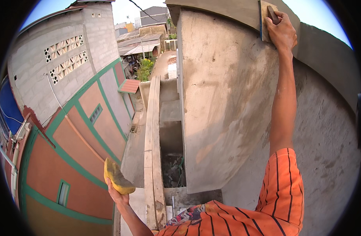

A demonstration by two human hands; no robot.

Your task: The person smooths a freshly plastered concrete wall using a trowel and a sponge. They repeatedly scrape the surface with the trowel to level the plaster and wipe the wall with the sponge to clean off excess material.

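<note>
My right hand (pixel 282 32) is raised at the upper right, its fingers wrapped round the handle of a plastering float (pixel 264 21). The float's flat board lies against the grey plastered band (pixel 235 15) along the top of the wall. Low on the left, my left hand (pixel 118 195) grips a yellow sponge (pixel 117 179) with a grey, dirty upper face. The sponge is held out in the air, apart from the wall. Below the band, the plastered wall (pixel 216 90) shows damp dark patches and streaks.
A long wooden plank (pixel 152 145) runs away from me beside the wall. Right of it is a deep gap (pixel 172 169) with rubble at the bottom. Across a narrow passage on the left stands a building (pixel 82 145) with orange panels and green bands. A cable hangs at the top.
</note>
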